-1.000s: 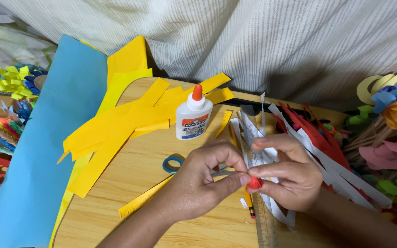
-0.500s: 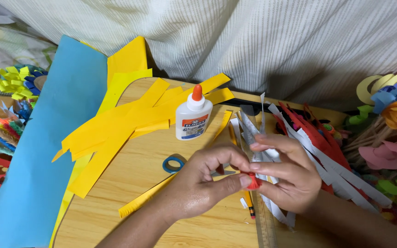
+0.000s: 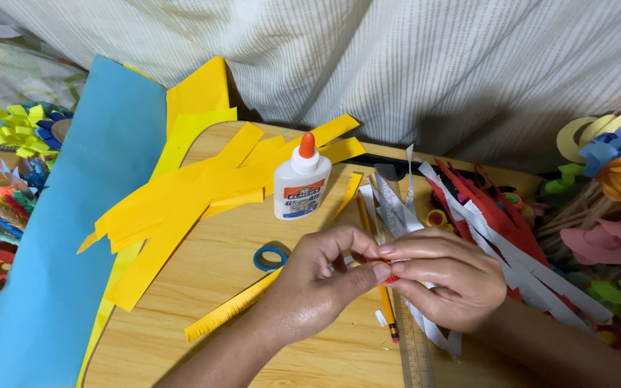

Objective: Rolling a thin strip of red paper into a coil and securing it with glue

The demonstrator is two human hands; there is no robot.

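Observation:
My left hand (image 3: 321, 284) and my right hand (image 3: 447, 276) meet over the wooden table (image 3: 203, 345), both pinching a small red rolled paper piece (image 3: 392, 276) between thumbs and fingertips. Only its red edge shows; the fingers hide the rest. A white glue bottle with an orange cap (image 3: 301, 179) stands upright just behind the hands. A small blue paper ring (image 3: 270, 257) lies left of my left hand. A pencil (image 3: 381, 287) and a ruler (image 3: 415, 352) lie under my hands.
Yellow paper strips (image 3: 181, 201) fan out at the left beside a large blue sheet (image 3: 73, 215). White and red fringed strips (image 3: 497, 230) lie at the right. Paper flowers on sticks (image 3: 612, 179) crowd the right edge, more paper crafts (image 3: 16, 144) the left. A striped cloth (image 3: 397, 65) hangs behind.
My fingers have shifted slightly around the red paper piece; the hands stay in the same place. Nothing else has moved.

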